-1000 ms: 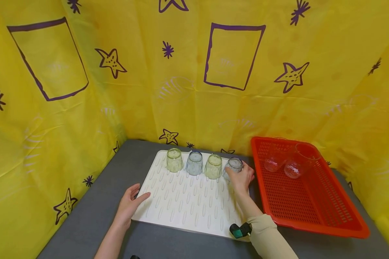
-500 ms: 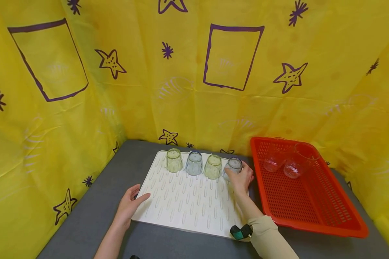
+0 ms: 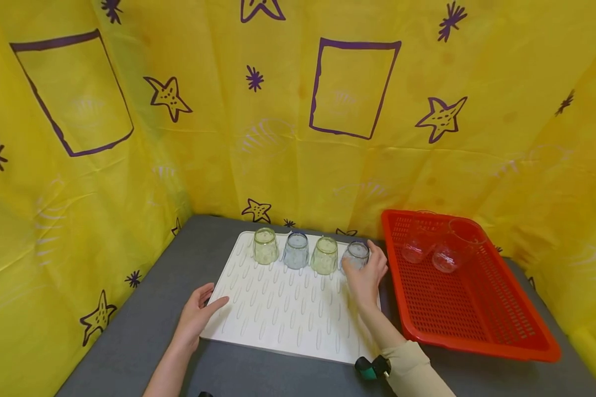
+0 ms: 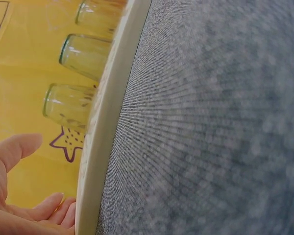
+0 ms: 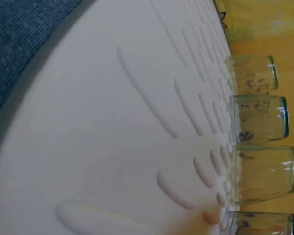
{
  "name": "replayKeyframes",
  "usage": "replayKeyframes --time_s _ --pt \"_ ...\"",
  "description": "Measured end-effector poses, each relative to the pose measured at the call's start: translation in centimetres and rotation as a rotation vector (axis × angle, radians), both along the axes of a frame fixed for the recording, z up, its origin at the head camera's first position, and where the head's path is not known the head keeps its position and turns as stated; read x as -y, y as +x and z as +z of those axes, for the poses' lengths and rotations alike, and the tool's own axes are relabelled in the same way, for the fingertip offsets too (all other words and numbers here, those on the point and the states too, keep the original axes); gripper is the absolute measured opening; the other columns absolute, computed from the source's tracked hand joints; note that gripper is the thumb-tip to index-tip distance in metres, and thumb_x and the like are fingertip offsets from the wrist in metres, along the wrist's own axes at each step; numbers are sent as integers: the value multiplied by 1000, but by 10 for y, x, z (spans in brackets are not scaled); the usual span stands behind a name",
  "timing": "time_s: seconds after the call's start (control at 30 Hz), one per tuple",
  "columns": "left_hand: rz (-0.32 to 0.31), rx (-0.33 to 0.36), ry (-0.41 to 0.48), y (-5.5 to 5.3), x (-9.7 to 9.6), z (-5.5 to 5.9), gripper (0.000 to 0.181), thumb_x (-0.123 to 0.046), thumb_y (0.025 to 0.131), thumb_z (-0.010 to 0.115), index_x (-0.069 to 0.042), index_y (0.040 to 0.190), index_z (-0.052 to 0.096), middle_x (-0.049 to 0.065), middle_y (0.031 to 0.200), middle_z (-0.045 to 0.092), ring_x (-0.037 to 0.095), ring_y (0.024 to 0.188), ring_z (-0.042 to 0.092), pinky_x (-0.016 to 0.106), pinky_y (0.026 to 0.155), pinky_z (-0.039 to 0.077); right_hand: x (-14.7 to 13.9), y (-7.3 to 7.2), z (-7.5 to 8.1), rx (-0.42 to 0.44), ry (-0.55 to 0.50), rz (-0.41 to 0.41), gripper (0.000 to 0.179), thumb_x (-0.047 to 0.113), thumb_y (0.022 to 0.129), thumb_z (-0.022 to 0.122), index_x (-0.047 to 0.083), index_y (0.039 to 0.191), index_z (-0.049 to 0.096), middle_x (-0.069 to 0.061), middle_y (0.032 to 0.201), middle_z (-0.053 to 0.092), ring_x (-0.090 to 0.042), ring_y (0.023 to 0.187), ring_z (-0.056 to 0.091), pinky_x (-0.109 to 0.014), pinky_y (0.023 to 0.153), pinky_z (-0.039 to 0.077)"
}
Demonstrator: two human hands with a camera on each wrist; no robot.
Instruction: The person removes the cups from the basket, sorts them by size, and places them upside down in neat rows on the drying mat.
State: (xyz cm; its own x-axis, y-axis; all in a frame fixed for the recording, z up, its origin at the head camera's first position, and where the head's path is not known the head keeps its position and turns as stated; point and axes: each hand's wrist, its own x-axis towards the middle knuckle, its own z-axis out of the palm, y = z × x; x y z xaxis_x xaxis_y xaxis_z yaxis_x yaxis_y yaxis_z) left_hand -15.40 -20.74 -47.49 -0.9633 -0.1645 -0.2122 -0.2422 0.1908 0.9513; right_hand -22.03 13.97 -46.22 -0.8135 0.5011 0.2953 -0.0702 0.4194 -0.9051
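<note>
On the white ridged mat (image 3: pixel 278 309), several small tumblers stand upside down in a row along the far edge. From the left they are a green tumbler (image 3: pixel 265 248), a bluish tumbler (image 3: pixel 296 251), another green tumbler (image 3: pixel 324 257) and a bluish tumbler (image 3: pixel 358 252) at the right end. My right hand (image 3: pixel 369 275) is at this last tumbler, thumb on its near left and straightened fingers on its right. My left hand (image 3: pixel 196 315) rests at the mat's left edge, thumb spread over the surface. In the left wrist view, its fingers (image 4: pixel 54 208) lie by the mat's rim.
A red perforated basket (image 3: pixel 457 320) stands right of the mat, with two large clear glasses (image 3: pixel 449 256) lying tilted at its back. The table top is dark grey (image 3: pixel 144 331). A yellow patterned cloth (image 3: pixel 288 165) hangs behind and at both sides.
My right hand's fingers have straightened and reach slightly higher beside the end tumbler, which has stayed in place. The left hand has not moved. The head view has shifted slightly.
</note>
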Motion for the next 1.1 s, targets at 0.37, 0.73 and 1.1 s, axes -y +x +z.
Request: replayKeyframes --time_s 0.37,0.73,1.1 --pt "-3 -7 33 1 1 -2 77 -26 81 70 1 138 26 22 143 26 34 133 22 45 106 24 -4 29 31 30 -87 145 66 21 76 75 14 132 41 -11 134 33 -31 121 28 -48 97 31" --pt "-9 -4 10 1 3 -3 75 -24 82 70 0 138 27 21 142 27 34 132 22 47 106 21 -26 50 56 47 -185 258 67 23 78 74 13 134 38 -9 131 34 -27 113 32 -44 96 31" --pt "-21 17 -2 3 2 0 75 -24 83 69 0 139 26 23 142 26 35 132 21 48 106 21 -90 42 45 31 -105 265 72 37 80 70 29 140 30 -2 138 34 -27 112 39 -25 80 48"
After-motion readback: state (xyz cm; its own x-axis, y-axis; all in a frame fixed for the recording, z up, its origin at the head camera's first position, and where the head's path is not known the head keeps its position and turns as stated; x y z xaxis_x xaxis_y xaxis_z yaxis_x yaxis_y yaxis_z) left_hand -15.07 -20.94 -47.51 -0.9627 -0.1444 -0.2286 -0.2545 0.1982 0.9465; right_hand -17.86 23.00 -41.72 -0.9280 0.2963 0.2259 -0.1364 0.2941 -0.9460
